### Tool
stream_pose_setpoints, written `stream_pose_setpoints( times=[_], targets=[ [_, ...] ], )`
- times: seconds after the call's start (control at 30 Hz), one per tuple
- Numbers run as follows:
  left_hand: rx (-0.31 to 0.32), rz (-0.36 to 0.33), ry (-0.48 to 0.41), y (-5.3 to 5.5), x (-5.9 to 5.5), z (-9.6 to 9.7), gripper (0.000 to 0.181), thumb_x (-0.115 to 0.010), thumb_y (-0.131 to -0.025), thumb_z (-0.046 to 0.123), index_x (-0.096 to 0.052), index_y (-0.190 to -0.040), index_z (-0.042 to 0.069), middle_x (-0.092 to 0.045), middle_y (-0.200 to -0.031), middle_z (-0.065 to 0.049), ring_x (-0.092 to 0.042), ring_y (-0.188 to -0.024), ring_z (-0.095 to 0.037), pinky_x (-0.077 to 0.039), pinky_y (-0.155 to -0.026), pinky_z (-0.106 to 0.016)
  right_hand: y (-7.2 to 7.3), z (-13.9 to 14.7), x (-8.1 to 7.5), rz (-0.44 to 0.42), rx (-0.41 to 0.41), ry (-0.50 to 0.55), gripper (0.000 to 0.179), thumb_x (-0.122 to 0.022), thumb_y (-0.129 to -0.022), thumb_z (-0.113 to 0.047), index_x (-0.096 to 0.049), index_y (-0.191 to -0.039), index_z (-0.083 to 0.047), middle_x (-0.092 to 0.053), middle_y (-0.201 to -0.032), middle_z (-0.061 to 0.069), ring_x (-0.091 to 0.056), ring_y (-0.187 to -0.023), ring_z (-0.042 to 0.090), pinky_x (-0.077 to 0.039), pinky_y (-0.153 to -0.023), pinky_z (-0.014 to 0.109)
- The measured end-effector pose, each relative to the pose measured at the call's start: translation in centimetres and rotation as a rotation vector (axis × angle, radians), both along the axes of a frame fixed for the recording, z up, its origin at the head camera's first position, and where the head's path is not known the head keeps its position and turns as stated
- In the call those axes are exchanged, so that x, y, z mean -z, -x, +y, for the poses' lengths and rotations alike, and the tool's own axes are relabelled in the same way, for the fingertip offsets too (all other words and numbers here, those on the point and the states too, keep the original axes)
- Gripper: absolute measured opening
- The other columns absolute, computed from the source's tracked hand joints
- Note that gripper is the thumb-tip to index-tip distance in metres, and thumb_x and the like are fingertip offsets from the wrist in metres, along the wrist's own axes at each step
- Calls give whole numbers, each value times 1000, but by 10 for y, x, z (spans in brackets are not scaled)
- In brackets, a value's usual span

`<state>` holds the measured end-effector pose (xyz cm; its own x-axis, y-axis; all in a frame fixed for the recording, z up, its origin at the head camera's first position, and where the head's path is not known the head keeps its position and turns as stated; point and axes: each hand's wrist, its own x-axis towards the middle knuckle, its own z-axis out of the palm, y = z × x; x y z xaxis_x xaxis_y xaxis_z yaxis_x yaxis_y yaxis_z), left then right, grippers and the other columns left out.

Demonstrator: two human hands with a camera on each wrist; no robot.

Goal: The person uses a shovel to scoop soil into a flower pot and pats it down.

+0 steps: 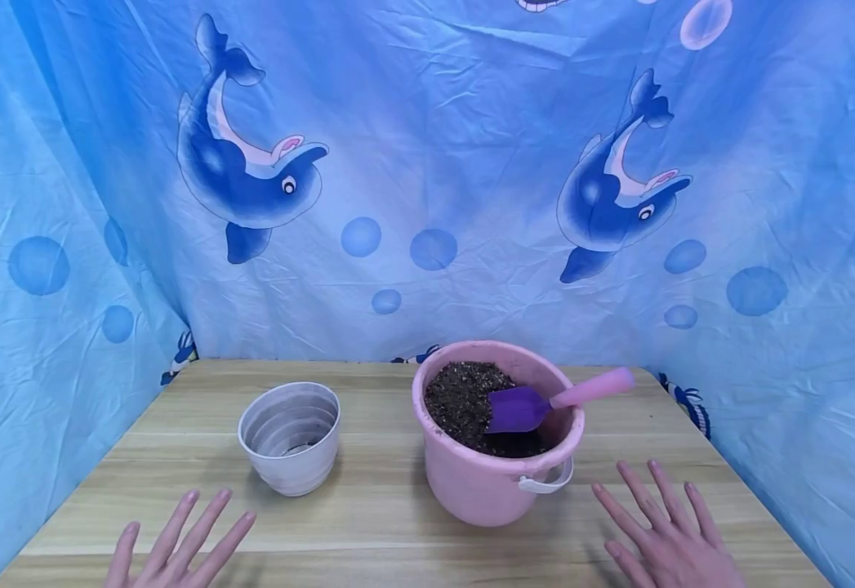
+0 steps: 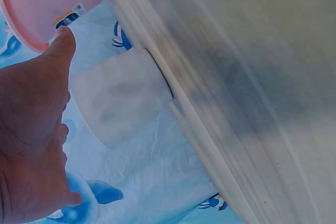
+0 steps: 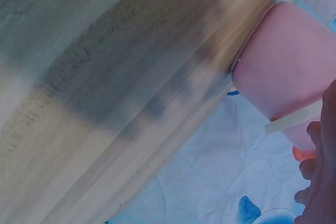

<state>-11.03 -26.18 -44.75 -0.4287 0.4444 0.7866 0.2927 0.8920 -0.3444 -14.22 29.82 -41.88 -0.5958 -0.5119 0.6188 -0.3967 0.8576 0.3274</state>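
Observation:
A pink bucket (image 1: pixel 471 482) holding dark soil (image 1: pixel 464 400) stands right of centre on the table. Its white handle (image 1: pixel 548 482) hangs down on the near right side. Across the soil and rim leans a scoop (image 1: pixel 523 408) with a purple blade and pink grip. Left of the bucket is a white ribbed pot (image 1: pixel 291 457), with a little something at its bottom that I cannot make out. My left hand (image 1: pixel 177 551), fingers spread, is in front of the pot and apart from it. With fingers spread, my right hand (image 1: pixel 670 535) is to the bucket's near right, holding nothing.
The wooden table (image 1: pixel 368 539) carries the pot and bucket. Behind it and along both sides hangs a blue curtain (image 1: pixel 456 180) printed with dolphins and bubbles. The scoop's grip juts out past the bucket's right rim.

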Motion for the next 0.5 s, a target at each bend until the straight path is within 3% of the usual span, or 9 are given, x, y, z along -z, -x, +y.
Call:
stream_pose_setpoints(
  times=[0.03,0.13,0.3,0.5],
  targets=[
    [5,37,5,2,-2,1,82,-24,-81,82,-40,-146,35,-48,-145,-3,-39,-136,-30,-21,-106,-67,0,0,-1,-3,1,-2,58,-15,-99,-61,-11,-154,-42,-21,-159,1,-10,-147,30,8,-118,49],
    [-4,-1,1,1,-9,4,88,-27,-76,86,-36,-148,37,-42,-150,-1,-36,-137,-29,-18,-108,-67,1,-1,-6,-8,3,-10,57,-15,-100,-60,-10,-153,-42,-15,-161,-2,-8,-148,29,7,-118,49],
    [-96,-252,-22,-9,-22,12,99,-38,-67,90,-16,-152,44,-19,-160,6,-17,-146,-25,-2,-112,-66,2,-2,-15,-4,-9,-7,56,-16,-100,-58,-14,-154,-40,-9,-162,-5,-9,-148,30,3,-119,51],
    [-131,-359,-58,-9,-32,18,94,-54,-71,80,-18,-151,46,-4,-161,15,6,-148,-12,15,-114,-54,-1,-4,-28,-64,38,-5,60,-33,-98,-58,-23,-153,-36,-16,-161,-3,0,-149,21,8,-119,44]
  ],
)
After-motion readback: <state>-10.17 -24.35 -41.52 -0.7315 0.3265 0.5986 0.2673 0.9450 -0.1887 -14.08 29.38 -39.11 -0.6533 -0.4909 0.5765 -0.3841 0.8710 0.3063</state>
